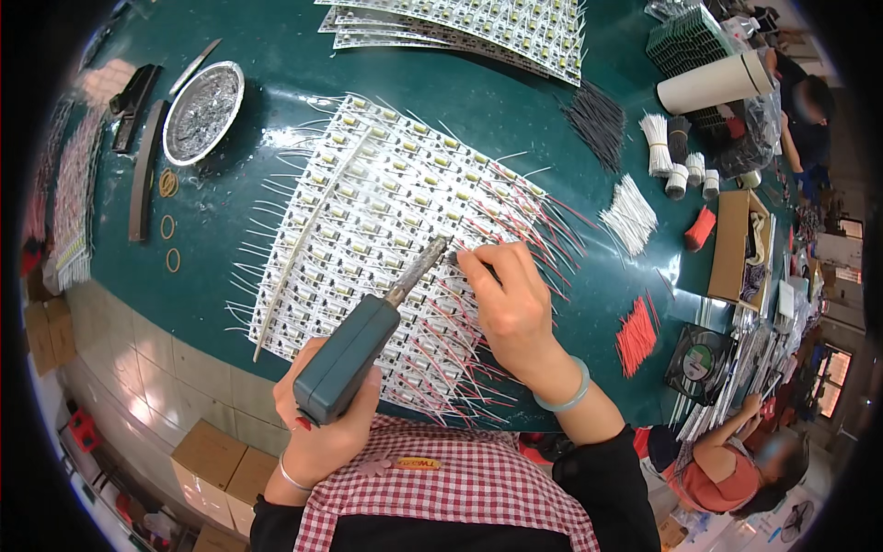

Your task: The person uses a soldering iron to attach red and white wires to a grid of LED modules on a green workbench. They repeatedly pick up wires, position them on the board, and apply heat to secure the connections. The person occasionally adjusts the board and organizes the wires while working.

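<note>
My left hand [333, 409] is wrapped round the dark green handle of a soldering iron [348, 359]. Its metal tip rests at or just over the middle of a white circuit board panel [317, 207] with rows of yellow chips. Beside the tip, the thumb and forefinger of my right hand [508, 299] pinch close to the board; what they hold is too small to make out. Red wires [497, 207] and white wires stick out from the panel's right part, and white wires [262, 235] fringe its left edge. A thin strip [313, 241] lies across the panel.
A round bowl [237, 92] with grey residue stands at left, near a dark bar [147, 175] and rubber bands [168, 182]. More panels [460, 32] are stacked behind. Black wires [596, 124], white wires [630, 216] and red wires [635, 336] lie right, near a fan [699, 362]. Two people work beyond.
</note>
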{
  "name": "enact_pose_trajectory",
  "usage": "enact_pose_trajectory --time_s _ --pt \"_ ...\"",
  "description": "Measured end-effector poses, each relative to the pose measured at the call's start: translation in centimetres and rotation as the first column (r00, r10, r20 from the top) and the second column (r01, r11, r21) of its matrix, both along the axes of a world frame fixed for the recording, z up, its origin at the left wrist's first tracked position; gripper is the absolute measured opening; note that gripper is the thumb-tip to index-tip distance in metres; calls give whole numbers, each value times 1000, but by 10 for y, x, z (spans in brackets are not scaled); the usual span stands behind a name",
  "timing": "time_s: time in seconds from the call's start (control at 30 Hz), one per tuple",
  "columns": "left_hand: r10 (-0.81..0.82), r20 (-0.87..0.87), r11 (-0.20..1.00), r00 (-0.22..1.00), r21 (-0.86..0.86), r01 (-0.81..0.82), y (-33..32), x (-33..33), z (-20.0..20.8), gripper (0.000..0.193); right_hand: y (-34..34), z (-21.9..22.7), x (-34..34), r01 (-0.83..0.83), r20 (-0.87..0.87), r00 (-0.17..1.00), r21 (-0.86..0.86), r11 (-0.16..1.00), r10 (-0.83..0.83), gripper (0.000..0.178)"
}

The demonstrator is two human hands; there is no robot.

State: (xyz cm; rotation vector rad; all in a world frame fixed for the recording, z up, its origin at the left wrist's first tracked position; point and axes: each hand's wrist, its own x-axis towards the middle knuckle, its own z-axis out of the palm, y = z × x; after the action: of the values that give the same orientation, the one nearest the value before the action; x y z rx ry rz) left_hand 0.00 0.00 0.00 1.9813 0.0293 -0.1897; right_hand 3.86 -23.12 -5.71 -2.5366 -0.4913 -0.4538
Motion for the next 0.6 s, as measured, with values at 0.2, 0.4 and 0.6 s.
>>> enact_pose_trajectory --time_s 0.2,0.4,0.6 --pt "-17 58 999 998 42 15 0 -2 -3 16 5 2 -1 -2 -9 1000 17 1000 2 33" --pt "-71 121 992 990 112 58 1 -1 -6 17 4 1 0 -8 -14 1000 6 1000 8 33" --pt "90 186 958 978 254 -136 30 -18 -7 41 2 1 0 -9 -15 1000 1 1000 9 33"
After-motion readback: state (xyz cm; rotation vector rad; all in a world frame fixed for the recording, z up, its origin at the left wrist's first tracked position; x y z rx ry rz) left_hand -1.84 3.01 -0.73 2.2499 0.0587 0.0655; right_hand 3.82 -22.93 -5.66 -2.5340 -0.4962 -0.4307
